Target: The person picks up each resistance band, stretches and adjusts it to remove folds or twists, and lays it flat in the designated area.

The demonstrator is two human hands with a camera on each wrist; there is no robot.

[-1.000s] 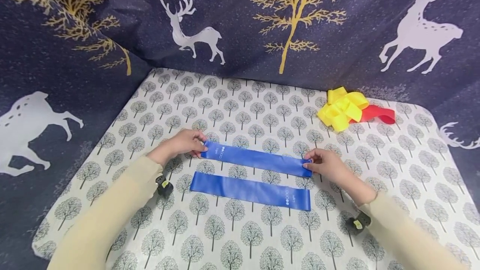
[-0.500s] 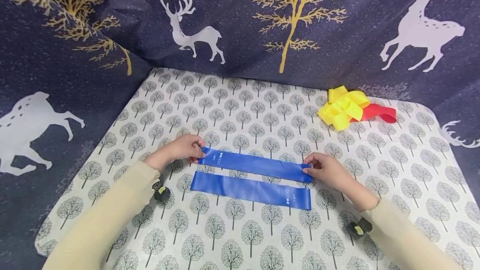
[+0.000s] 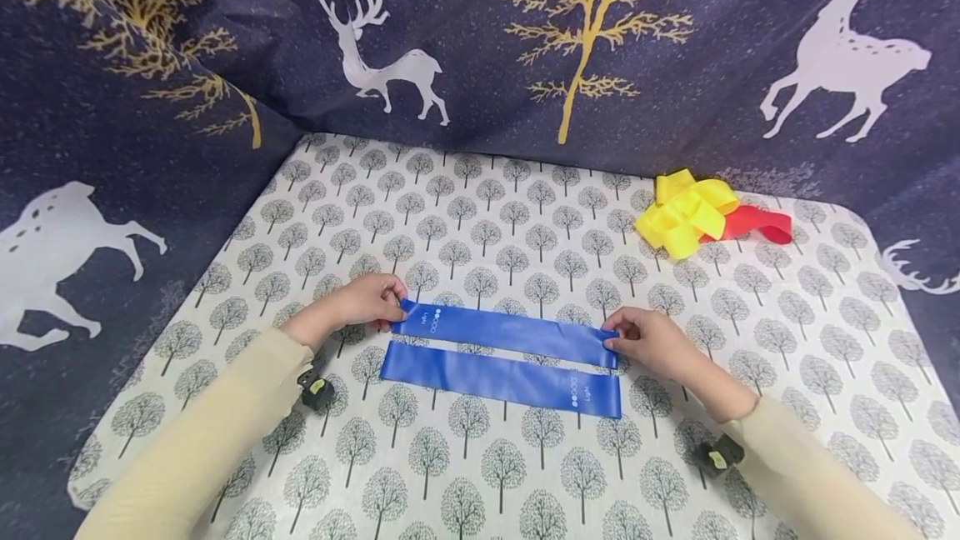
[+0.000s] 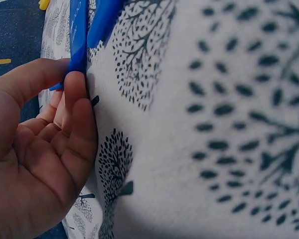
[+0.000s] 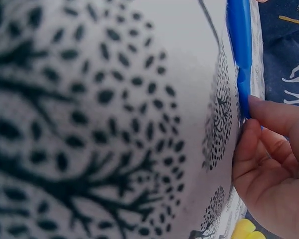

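Two flat blue resistance bands printed "Light" lie one behind the other in the head view. My left hand [image 3: 367, 301] pinches the left end of the far blue band [image 3: 506, 332] between thumb and fingers. At its other end, my right hand [image 3: 651, 342] pinches the corner the same way. Just in front, parallel with a narrow gap, lies the near blue band [image 3: 498, 378], which neither hand touches. In the left wrist view the thumb and forefinger close on the band's end [image 4: 78, 37]; the right wrist view shows a like pinch on the band [image 5: 244, 94].
A yellow band [image 3: 686, 215], looped in a heap, lies at the back right, partly over a red band [image 3: 757, 224]. The tree-print cloth [image 3: 465, 473] covers the table. A dark blue curtain [image 3: 480, 40] with deer and trees hangs behind and at the sides.
Both hands have brought the far blue band nearer the person and slightly left, narrowing the gap to the near band. The near band and the yellow and red bands stay put.
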